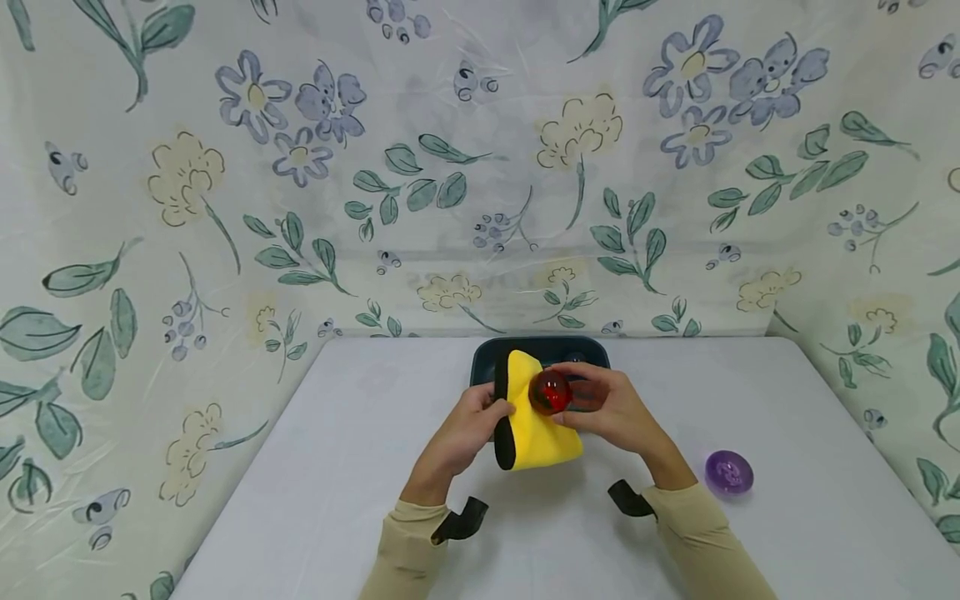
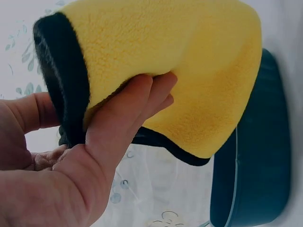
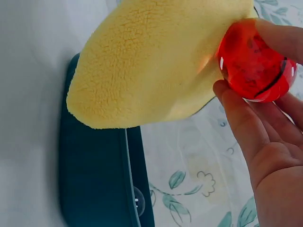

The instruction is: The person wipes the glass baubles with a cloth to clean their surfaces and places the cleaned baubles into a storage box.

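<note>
My left hand [image 1: 471,423] pinches a folded yellow cloth [image 1: 536,446] by its black-edged side, thumb on one face and fingers on the other, as the left wrist view shows. A transparent red ball [image 3: 258,61] is held between the thumb and fingers of my right hand [image 1: 611,407]. The ball sits against the yellow face of the cloth. Both hands are raised over the near side of a dark teal tray [image 1: 487,354], and the cloth hides part of it.
Inside the tray, a clear ball [image 3: 138,201] shows near the wall. To the right on the white table [image 1: 360,467] lies a purple transparent dish-like piece [image 1: 729,473]. Floral fabric [image 1: 450,208] hangs behind the table and along its sides.
</note>
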### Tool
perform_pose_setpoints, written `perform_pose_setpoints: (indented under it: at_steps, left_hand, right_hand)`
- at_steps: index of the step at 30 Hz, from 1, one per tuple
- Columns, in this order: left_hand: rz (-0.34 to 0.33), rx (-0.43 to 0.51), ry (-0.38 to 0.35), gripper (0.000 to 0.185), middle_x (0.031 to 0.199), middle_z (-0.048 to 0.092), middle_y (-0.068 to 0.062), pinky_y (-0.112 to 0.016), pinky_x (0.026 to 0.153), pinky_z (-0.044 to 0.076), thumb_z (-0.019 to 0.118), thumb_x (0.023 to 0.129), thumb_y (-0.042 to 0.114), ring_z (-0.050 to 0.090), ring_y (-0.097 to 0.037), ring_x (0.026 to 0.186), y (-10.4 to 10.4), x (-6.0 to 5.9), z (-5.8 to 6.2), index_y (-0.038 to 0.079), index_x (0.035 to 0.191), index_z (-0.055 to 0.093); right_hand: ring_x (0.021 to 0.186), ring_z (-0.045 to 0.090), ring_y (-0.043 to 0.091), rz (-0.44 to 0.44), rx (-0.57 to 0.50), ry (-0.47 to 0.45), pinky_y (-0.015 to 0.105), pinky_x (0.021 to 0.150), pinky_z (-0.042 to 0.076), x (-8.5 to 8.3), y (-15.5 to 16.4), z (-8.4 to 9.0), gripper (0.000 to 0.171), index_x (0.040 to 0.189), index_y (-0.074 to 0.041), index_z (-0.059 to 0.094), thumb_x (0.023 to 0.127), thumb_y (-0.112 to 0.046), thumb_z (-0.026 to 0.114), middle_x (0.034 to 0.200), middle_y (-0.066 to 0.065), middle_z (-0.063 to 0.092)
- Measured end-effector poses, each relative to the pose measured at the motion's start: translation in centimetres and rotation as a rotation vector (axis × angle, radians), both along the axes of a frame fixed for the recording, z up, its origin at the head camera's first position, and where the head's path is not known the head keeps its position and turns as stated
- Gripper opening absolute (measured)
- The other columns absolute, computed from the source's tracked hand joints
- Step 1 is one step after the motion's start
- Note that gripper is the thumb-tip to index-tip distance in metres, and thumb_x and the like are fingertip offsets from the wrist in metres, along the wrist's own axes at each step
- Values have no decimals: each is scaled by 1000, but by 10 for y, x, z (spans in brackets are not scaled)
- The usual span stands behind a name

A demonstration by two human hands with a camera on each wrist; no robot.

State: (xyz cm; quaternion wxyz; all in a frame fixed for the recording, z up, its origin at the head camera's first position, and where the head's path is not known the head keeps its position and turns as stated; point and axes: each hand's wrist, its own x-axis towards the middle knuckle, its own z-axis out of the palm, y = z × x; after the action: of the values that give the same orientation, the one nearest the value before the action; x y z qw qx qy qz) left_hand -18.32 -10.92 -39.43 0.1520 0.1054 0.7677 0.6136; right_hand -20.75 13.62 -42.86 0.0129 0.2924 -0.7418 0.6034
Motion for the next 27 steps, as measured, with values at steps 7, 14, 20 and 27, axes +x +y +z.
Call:
perform_pose_setpoints:
  at_steps: [7,14,20,27]
  left_hand:
    - [-17,-7,-7,42,127,65,-26,-45,102,59,47,104,14,69,-21,99,-1,-1,0,-8,140,51]
    - [-7,-2,-5,43,126,67,-24,-45,101,60,49,102,12,70,-21,100,1,0,1,-6,141,51]
    - [-10,-1,14,45,126,68,-24,-46,101,60,50,101,12,70,-22,101,2,2,3,-6,142,51]
    - [4,12,31,45,126,67,-24,-47,102,59,50,102,12,70,-23,102,3,4,5,-5,143,51]
  right_hand:
    - [119,70,25,-33,35,46,26,103,56,-5,3,-5,58,138,-8,63,84,-6,83,135,15,68]
    - [116,69,32,-75,91,5,15,100,53,-7,4,-5,62,138,-4,61,81,-8,85,136,18,68]
    - [118,69,35,-67,113,-14,27,104,56,-7,6,-5,62,138,-2,60,81,-9,86,135,19,67]
    - [115,70,38,-73,141,-31,46,97,61,-8,6,-7,57,133,-4,62,82,-11,86,132,20,63]
